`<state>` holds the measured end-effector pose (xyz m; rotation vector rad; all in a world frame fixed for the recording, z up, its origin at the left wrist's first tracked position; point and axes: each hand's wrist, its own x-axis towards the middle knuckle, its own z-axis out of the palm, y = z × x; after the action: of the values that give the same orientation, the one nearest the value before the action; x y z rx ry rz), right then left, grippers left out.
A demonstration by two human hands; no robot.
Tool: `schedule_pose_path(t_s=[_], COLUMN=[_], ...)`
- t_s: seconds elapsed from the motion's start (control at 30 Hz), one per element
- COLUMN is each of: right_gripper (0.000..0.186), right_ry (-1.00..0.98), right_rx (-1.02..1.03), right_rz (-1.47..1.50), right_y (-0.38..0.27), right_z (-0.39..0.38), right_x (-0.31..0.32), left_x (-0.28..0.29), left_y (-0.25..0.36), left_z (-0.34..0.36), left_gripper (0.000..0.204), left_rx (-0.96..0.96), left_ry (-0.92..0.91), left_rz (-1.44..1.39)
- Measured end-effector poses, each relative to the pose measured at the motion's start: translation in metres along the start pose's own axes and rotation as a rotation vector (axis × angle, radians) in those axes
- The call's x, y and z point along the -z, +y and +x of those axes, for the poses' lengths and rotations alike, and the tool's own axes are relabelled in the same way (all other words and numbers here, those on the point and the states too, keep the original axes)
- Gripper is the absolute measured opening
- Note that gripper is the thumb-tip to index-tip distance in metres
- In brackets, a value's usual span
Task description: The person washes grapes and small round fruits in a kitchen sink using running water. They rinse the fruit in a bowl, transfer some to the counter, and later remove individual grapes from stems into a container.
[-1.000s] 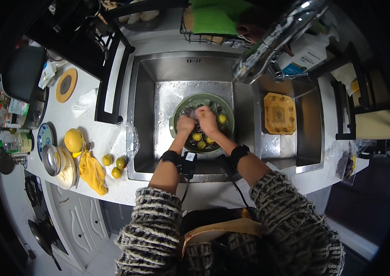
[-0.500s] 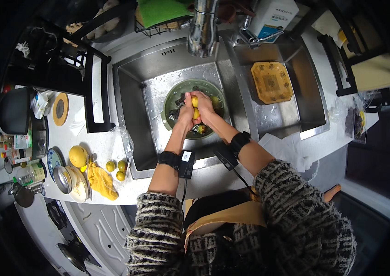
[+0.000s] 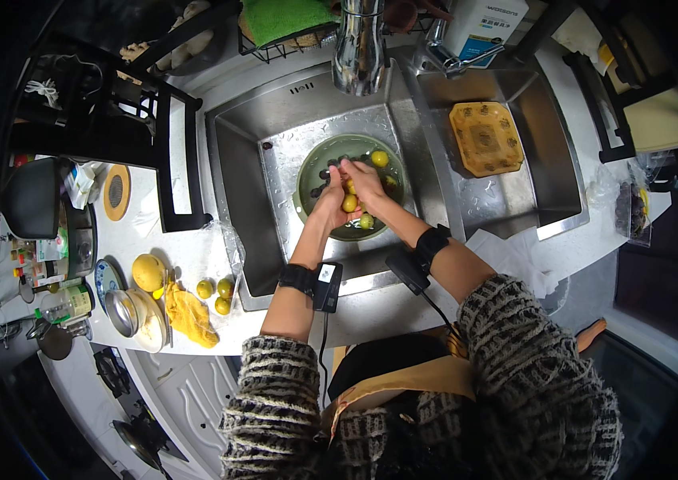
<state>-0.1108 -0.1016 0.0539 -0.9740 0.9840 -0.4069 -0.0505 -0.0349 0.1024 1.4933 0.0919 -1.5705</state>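
Observation:
Down in the larger left sink basin sits a round green bowl (image 3: 314, 164) with small yellow fruits and dark grape-like fruits in it. Inside the bowl, my left hand (image 3: 328, 206) and my right hand (image 3: 365, 182) are cupped together with curled fingers. Between them they hold a small yellow fruit (image 3: 349, 202); another peeks out partly hidden behind my fingers. A loose yellow fruit (image 3: 380, 158) lies by the bowl's far right rim. Close to my right wrist is a greener fruit (image 3: 366, 221). Dark fruits (image 3: 324, 174) show beyond my left fingers.
A chrome faucet (image 3: 359, 48) hangs over the far side of the basin. In the right basin lies an orange-brown octagonal tray (image 3: 486, 139). On the left counter are several small fruits (image 3: 223, 306), a yellow cloth (image 3: 189, 314) and a larger yellow fruit (image 3: 148, 273).
My hands stay cupped together in the bowl but have shifted their grasp. A yellow fruit by the far right rim and a greener one near my right wrist show more plainly. The whole view has shifted slightly.

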Motion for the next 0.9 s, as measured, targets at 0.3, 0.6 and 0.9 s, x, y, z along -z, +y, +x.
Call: schedule_pose_path(t_s=[0.3, 0.6, 0.9], right_gripper=[0.008, 0.008, 0.018], right_ry=[-0.210, -0.002, -0.100], right_rx=[-0.699, -0.657, -0.548], right_rz=[0.642, 0.700, 0.660], right_y=[-0.021, -0.075, -0.108], right_z=[0.006, -0.024, -0.045], right_x=[0.016, 0.008, 0.035], left_x=[0.055, 0.168, 0.181], left_y=[0.101, 0.143, 0.111], left_z=[-0.010, 0.142, 0.183], left_gripper=[0.072, 0.026, 0.019], left_rx=[0.063, -0.211, -0.024], left_ry=[-0.227, 0.692, 0.636], left_rz=[0.536, 1.539, 1.655])
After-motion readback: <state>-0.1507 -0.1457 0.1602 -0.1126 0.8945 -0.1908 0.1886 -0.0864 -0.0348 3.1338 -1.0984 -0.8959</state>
